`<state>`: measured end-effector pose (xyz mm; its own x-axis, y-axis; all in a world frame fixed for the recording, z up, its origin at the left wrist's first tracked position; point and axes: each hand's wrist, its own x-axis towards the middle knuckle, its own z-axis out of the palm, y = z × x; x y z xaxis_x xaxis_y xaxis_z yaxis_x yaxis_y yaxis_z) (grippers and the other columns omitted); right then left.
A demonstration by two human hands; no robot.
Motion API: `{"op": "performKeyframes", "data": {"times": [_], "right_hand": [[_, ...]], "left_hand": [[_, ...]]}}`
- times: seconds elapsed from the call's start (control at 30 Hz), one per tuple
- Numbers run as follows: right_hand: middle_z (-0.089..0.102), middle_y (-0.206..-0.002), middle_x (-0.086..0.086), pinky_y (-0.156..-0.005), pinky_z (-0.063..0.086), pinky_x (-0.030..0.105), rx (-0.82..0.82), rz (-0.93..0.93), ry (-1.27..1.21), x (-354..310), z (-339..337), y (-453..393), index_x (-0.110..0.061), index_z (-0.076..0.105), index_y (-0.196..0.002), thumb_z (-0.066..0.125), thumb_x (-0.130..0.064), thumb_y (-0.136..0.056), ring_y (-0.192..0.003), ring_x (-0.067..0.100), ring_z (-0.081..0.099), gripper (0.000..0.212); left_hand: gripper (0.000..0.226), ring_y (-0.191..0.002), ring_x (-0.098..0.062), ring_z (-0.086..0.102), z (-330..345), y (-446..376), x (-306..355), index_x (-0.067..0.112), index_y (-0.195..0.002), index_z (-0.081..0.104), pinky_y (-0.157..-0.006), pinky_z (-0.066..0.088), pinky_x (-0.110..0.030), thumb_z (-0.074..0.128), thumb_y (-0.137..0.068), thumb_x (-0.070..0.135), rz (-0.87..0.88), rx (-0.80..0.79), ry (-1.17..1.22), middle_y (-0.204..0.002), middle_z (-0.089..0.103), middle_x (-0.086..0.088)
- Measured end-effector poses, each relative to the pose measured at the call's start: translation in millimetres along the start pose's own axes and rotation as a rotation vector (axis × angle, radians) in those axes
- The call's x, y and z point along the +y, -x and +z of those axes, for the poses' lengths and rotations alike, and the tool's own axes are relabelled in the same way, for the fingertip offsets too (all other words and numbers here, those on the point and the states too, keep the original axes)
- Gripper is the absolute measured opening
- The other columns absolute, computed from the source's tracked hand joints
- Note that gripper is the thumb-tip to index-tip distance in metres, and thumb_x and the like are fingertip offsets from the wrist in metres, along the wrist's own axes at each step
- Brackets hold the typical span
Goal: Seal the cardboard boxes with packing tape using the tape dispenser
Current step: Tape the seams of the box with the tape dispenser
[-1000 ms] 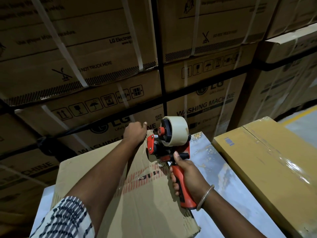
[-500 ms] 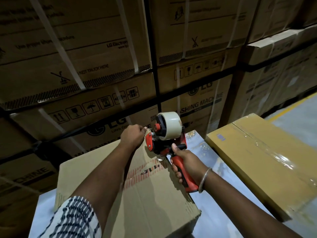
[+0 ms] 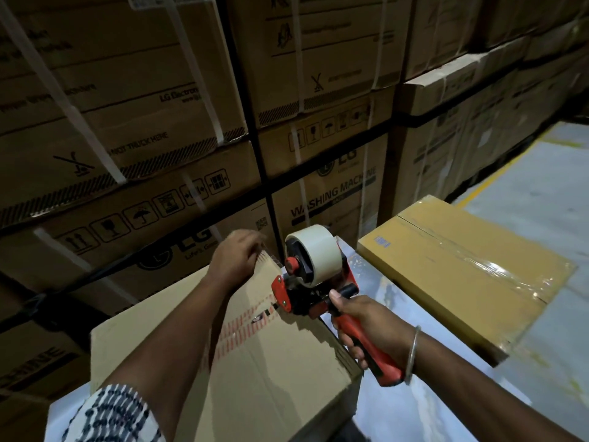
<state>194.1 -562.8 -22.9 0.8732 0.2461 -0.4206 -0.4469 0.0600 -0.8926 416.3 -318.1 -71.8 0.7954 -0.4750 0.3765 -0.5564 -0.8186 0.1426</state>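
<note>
Red tape dispenser (image 3: 314, 282) gripped by right hand (image 3: 371, 327); blurred left hand's (image 3: 237, 258) grip on cardboard box (image 3: 255, 362) unclear

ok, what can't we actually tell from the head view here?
- left hand: motion-blurred at the far edge of the cardboard box; whether it pinches tape is unreadable.
- tape dispenser: its blade is hidden behind its own red body.
- Box's far side: hidden by its top.
- Yellow box: seam blurred by glare.
</note>
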Motion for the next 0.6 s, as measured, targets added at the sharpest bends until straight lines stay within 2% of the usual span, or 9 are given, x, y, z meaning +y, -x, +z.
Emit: {"op": "performKeyframes", "data": {"times": [0.07, 0.1, 0.23, 0.33, 0.4, 0.43, 0.5, 0.53, 0.6], "right_hand": [[0.042, -0.057, 0.009, -0.043, 0.030, 0.025, 0.005, 0.004, -0.002, -0.9, -0.3, -0.8, -0.030, 0.071, -0.054, 0.042, -0.055, -0.102, -0.045, 0.020, 0.035, 0.061], [0.042, -0.058, 0.009, -0.043, 0.031, 0.025, 0.004, 0.011, -0.001, -1.3, -1.1, -1.5, -0.028, 0.071, -0.055, 0.043, -0.055, -0.102, -0.045, 0.020, 0.035, 0.061], [0.043, -0.057, 0.010, -0.045, 0.033, 0.026, -0.005, 0.037, 0.009, 2.0, -4.8, -10.6, -0.016, 0.065, -0.058, 0.047, -0.058, -0.098, -0.044, 0.021, 0.037, 0.061], [0.044, -0.056, 0.011, -0.046, 0.034, 0.027, -0.014, 0.054, 0.044, -0.2, -6.5, -21.4, -0.003, 0.058, -0.070, 0.049, -0.062, -0.096, -0.042, 0.021, 0.039, 0.065], [0.044, -0.054, 0.009, -0.046, 0.033, 0.027, -0.023, 0.065, 0.052, -3.4, -4.9, -30.6, 0.000, 0.061, -0.076, 0.050, -0.063, -0.095, -0.041, 0.020, 0.039, 0.067], [0.043, -0.054, 0.008, -0.046, 0.032, 0.027, -0.026, 0.067, 0.041, -5.7, -3.8, -35.4, 0.003, 0.064, -0.087, 0.050, -0.063, -0.095, -0.041, 0.019, 0.038, 0.068], [0.043, -0.056, 0.008, -0.046, 0.030, 0.028, -0.032, 0.055, 0.027, -11.4, -2.1, -44.7, -0.006, 0.071, -0.111, 0.048, -0.061, -0.098, -0.042, 0.019, 0.037, 0.061], [0.043, -0.057, 0.008, -0.046, 0.031, 0.028, -0.042, 0.046, 0.033, -14.9, -1.8, -48.2, -0.012, 0.072, -0.116, 0.048, -0.061, -0.097, -0.042, 0.019, 0.038, 0.058], [0.043, -0.057, 0.009, -0.045, 0.033, 0.028, -0.064, 0.032, 0.037, -20.9, -2.7, -51.2, -0.011, 0.070, -0.120, 0.050, -0.062, -0.093, -0.041, 0.019, 0.039, 0.061]], "left_hand": [[0.032, -0.111, -0.019, 0.058, -3.8, 3.0, -1.6, 0.019, -0.113, 0.072, -0.093, 0.048, -0.038, 0.050, -0.094, 0.031, 0.230, -0.084, 0.045, -0.116, 0.069, 0.002], [0.036, -0.108, -0.018, 0.059, -6.0, 3.7, -2.2, 0.018, -0.112, 0.072, -0.091, 0.048, -0.039, 0.047, -0.094, 0.036, 0.278, -0.133, 0.062, -0.114, 0.069, 0.002], [0.055, -0.111, -0.016, 0.057, -8.0, 0.6, -9.8, 0.021, -0.121, 0.069, -0.090, 0.047, -0.038, 0.038, -0.095, 0.058, 0.291, -0.238, 0.056, -0.120, 0.066, 0.002], [0.066, -0.121, -0.018, 0.053, -7.4, 1.4, -19.7, 0.026, -0.129, 0.065, -0.095, 0.045, -0.044, 0.031, -0.092, 0.069, 0.232, -0.280, -0.017, -0.130, 0.061, 0.002], [0.067, -0.130, -0.017, 0.048, -9.2, 4.2, -26.9, 0.031, -0.134, 0.060, -0.101, 0.040, -0.050, 0.028, -0.091, 0.072, 0.137, -0.309, -0.064, -0.138, 0.056, 0.005], [0.065, -0.134, -0.016, 0.044, -10.8, 6.5, -29.6, 0.033, -0.135, 0.058, -0.105, 0.036, -0.054, 0.029, -0.092, 0.070, 0.078, -0.322, -0.075, -0.141, 0.053, 0.007], [0.062, -0.140, -0.012, 0.036, -11.7, 10.8, -35.6, 0.036, -0.138, 0.055, -0.111, 0.026, -0.060, 0.028, -0.092, 0.069, -0.022, -0.338, -0.073, -0.147, 0.048, 0.011], [0.063, -0.143, -0.010, 0.032, -12.1, 12.5, -38.7, 0.037, -0.139, 0.054, -0.113, 0.022, -0.062, 0.027, -0.092, 0.069, -0.065, -0.342, -0.064, -0.149, 0.046, 0.013], [0.064, -0.146, -0.008, 0.028, -12.4, 14.5, -43.6, 0.038, -0.140, 0.052, -0.115, 0.017, -0.063, 0.026, -0.091, 0.071, -0.123, -0.345, -0.041, -0.152, 0.044, 0.014]]}}
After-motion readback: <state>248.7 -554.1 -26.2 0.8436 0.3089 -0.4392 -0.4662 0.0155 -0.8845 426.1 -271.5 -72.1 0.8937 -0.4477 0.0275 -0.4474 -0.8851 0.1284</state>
